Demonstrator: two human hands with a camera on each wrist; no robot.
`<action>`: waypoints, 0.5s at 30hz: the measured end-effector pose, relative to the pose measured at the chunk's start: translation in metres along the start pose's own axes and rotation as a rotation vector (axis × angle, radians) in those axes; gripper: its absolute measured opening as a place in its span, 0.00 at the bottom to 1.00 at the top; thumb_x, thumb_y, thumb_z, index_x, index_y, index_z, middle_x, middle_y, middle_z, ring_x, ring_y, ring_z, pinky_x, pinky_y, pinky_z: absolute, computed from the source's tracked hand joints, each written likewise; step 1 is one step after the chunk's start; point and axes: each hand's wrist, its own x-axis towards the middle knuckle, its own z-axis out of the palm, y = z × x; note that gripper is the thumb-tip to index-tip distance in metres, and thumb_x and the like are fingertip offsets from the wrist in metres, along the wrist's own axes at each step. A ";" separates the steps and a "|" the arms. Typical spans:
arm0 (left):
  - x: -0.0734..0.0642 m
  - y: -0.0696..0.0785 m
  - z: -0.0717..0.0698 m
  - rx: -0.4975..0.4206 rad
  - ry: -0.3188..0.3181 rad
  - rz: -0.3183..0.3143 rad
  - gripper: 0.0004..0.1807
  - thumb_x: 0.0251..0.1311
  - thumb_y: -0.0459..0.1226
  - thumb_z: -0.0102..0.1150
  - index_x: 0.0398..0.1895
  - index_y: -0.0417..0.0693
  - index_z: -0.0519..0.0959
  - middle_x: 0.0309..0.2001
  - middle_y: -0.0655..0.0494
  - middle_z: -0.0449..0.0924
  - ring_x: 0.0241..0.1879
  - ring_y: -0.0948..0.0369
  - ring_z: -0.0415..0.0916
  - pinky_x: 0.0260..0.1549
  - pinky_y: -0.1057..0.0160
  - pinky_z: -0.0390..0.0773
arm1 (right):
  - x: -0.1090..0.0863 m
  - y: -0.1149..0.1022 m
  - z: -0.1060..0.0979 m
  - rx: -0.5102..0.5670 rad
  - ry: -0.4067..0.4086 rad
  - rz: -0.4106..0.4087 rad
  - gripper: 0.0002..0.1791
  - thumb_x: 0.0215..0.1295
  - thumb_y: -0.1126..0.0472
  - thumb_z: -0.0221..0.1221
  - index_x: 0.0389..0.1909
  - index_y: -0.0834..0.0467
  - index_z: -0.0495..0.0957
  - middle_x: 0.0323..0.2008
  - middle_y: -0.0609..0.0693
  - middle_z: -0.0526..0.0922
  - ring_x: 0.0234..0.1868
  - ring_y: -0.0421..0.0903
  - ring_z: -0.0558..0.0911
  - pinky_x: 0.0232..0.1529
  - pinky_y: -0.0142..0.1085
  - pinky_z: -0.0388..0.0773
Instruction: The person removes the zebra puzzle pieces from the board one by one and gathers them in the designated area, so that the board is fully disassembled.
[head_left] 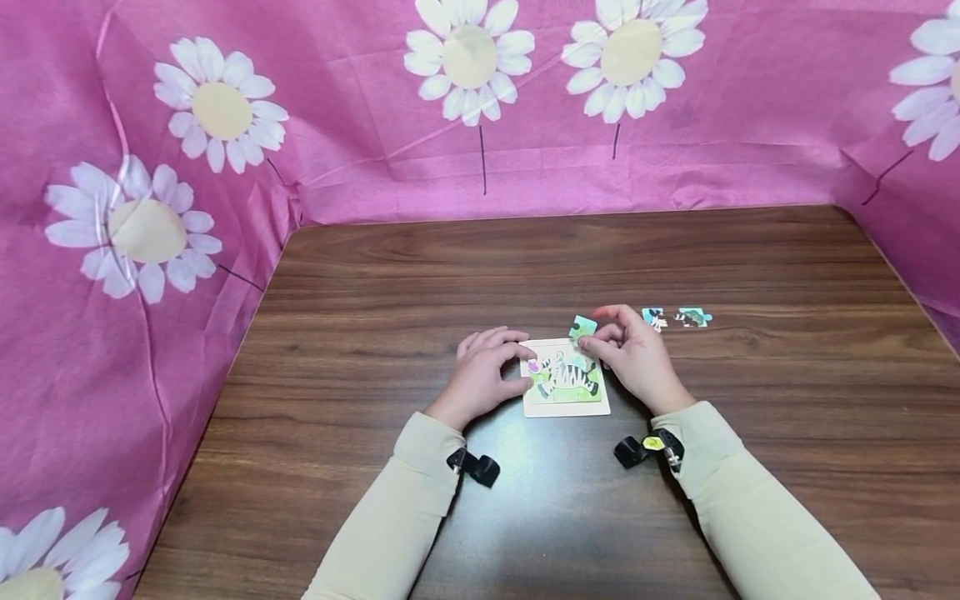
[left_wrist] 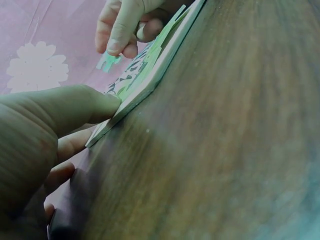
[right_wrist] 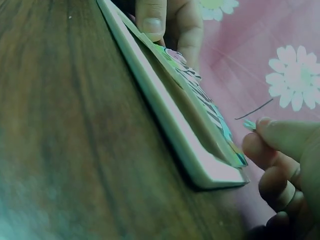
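One flat board sits on the brown table, with a zebra picture on it. Say twelve o'clock is the far side, where the pink cloth hangs (it has big white daisies on it).

The right hand is between two and three o'clock from the middle of the board, and it pinches one small puzzle piece. That piece is at ten o'clock from the right hand and near one o'clock from the middle of the board, by the board's far edge. In the right wrist view you can see a gap, so the piece and the board are apart. The piece is tipped a bit and looks about as long as it is wide, so I can't pick out a long side.

The left hand is at nine o'clock, spread out at the board's left side, with its thumb resting on the edge.

Two more bits lie on the table, nearer to the right hand: the first loose piece at one o'clock from it, partly hidden, and the second loose piece at two.
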 end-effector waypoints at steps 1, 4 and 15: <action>0.000 0.000 0.000 0.000 0.000 -0.001 0.16 0.56 0.46 0.71 0.49 0.59 0.84 0.65 0.61 0.74 0.72 0.54 0.60 0.69 0.44 0.51 | 0.000 0.000 0.000 -0.001 0.003 0.004 0.20 0.60 0.69 0.68 0.52 0.68 0.76 0.28 0.58 0.86 0.24 0.33 0.78 0.26 0.24 0.72; 0.000 0.000 0.000 -0.001 -0.003 -0.005 0.17 0.56 0.46 0.71 0.49 0.59 0.84 0.66 0.62 0.74 0.72 0.54 0.60 0.69 0.43 0.51 | -0.001 0.000 -0.001 -0.023 0.004 0.007 0.19 0.60 0.67 0.69 0.51 0.67 0.78 0.31 0.59 0.87 0.26 0.33 0.79 0.28 0.23 0.73; 0.000 -0.001 0.000 0.008 -0.011 -0.011 0.17 0.56 0.46 0.70 0.50 0.59 0.84 0.66 0.62 0.74 0.73 0.56 0.59 0.70 0.44 0.50 | 0.000 0.005 -0.004 -0.059 -0.027 -0.048 0.21 0.59 0.72 0.68 0.54 0.67 0.79 0.34 0.58 0.87 0.29 0.33 0.78 0.32 0.22 0.73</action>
